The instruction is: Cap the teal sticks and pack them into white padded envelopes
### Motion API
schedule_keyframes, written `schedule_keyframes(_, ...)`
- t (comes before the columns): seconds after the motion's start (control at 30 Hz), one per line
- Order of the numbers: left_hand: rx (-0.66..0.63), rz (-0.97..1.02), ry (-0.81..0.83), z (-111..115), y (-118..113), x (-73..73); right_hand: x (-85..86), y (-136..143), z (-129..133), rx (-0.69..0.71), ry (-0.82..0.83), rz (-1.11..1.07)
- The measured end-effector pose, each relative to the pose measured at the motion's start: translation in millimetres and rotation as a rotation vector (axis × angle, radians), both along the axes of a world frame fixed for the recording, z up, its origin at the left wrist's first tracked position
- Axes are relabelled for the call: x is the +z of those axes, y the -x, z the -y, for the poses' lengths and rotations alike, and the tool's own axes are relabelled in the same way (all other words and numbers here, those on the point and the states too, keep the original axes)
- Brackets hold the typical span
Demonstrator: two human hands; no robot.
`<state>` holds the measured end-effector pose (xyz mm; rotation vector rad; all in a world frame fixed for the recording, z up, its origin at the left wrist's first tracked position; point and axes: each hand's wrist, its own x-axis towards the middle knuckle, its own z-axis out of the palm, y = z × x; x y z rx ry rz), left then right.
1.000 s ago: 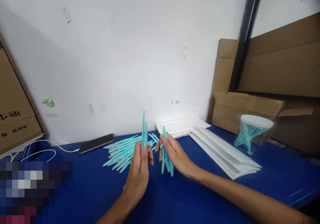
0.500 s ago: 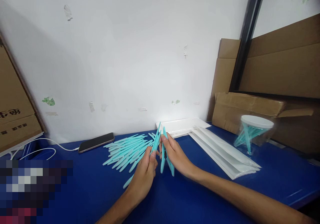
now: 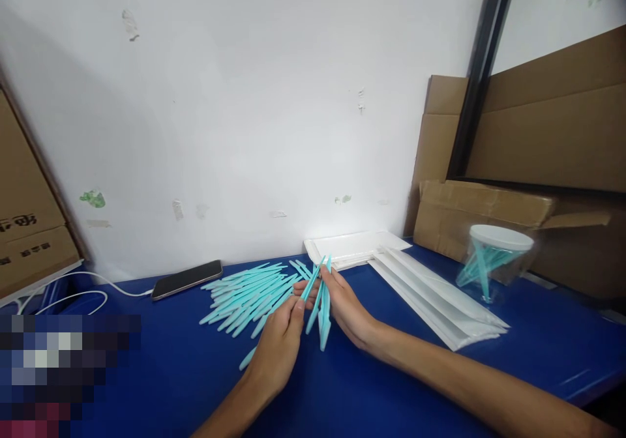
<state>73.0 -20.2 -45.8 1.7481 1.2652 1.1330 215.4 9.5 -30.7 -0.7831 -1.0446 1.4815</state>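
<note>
My left hand is closed on a few slim turquoise plastic sticks, thumb on top, their narrow ends pointing up and away. My right hand pinches more turquoise sticks near their narrow tips, and their wider ends hang down toward the table. The two hands are close together, and the held sticks nearly meet at the top. Just left of them, a loose fan-shaped pile of the same sticks lies on the blue table. One stick lies partly under my left forearm. Their exact kind is unclear.
A phone with a white cable lies at the left. White folded sheets or bags spread to the right, with a flat white stack by the wall. Far right stands a clear white-lidded jar of similar sticks before cardboard boxes.
The sticks in my right hand have swung, their lower ends moving left. The left-hand sticks lean further right, and the fingers behind them have spread to the left.
</note>
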Motion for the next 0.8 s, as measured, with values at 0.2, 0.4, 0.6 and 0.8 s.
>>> schedule_keyframes(0.2,-0.065,-0.146,-0.019,5.8,-2.8,7.2,2.9,2.5,6.7,-0.023,0.077,-0.119)
schedule_keyframes(0.4,-0.07,-0.322,-0.161,14.9,-6.4,16.5,0.4,2.4,3.0,0.052,0.035,-0.172)
schedule_keyframes(0.6,0.092,-0.693,-0.405,0.2,16.7,30.8,8.6,-7.3,-5.5,-0.059,0.02,-0.121)
schedule_keyframes(0.8,0.202,-1.038,-0.409,-18.3,42.0,27.9,26.1,-20.5,-6.9,-0.126,-0.228,-0.058)
